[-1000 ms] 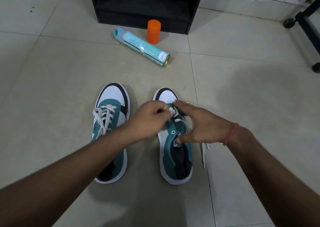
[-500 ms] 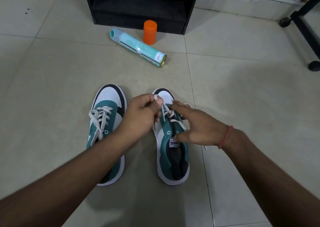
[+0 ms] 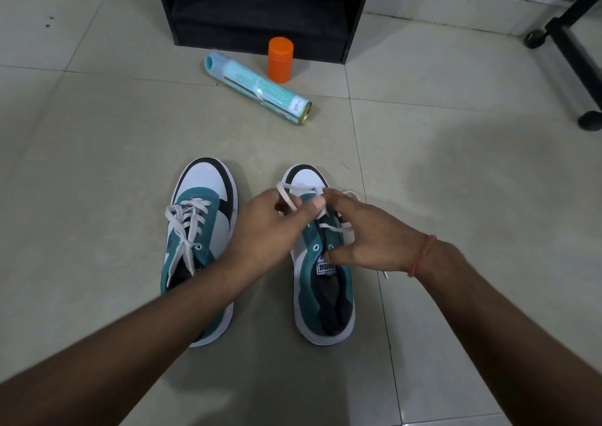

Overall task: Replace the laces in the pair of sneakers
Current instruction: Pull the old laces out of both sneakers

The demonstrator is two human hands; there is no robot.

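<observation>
Counting two sneakers [image 3: 198, 246], two hands [image 3: 325, 227]

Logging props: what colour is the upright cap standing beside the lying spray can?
Orange cap; spray can pale teal. Head view.

Look past your hands and you see a light blue spray can [image 3: 257, 88] lying on its side on the tiled floor [image 3: 97, 148]. An orange cap [image 3: 280, 59] stands upright just behind it. Farther back is a black shelf [image 3: 260, 8]. Far to your right stands a black metal frame [image 3: 573, 51].
</observation>
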